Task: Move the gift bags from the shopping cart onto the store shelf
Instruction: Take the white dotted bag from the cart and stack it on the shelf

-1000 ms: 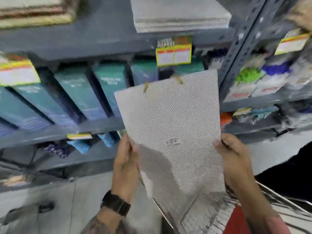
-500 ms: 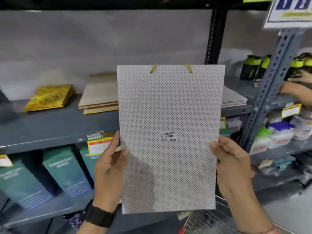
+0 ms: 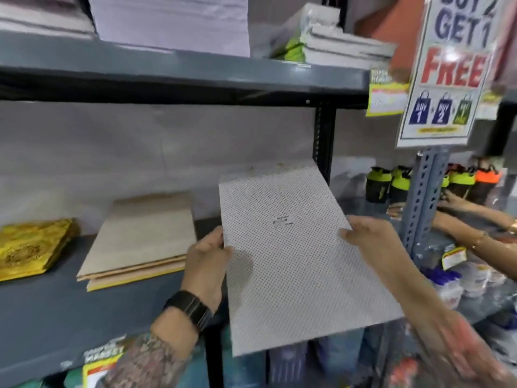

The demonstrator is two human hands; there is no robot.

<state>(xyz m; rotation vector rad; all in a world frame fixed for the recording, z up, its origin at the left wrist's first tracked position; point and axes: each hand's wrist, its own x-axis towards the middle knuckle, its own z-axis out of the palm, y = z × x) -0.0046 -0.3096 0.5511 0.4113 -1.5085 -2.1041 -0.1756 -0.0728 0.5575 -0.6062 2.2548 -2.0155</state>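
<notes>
Your left hand (image 3: pixel 208 254) and right hand (image 3: pixel 372 242) pinch the side edges of a flat white dotted paper gift bag (image 3: pixel 302 261), tilted over the grey metal shelf (image 3: pixel 42 312) beside the stacked beige paper bags (image 3: pixel 140 242). Released early, it could slide off the front lip.

A shop aisle.
Grey metal shelf (image 3: pixel 179 71) stocked with goods; yellow price tags (image 3: pixel 387 96); "FREE" promo sign (image 3: pixel 447 71) upper right.

The label (image 3: pixel 282 220) on the bag (image 3: pixel 302 264) is too blurred to read. The sign (image 3: pixel 447 71) is cut off at the top edge. The right forearm (image 3: pixel 458 343) smears into blur.
</notes>
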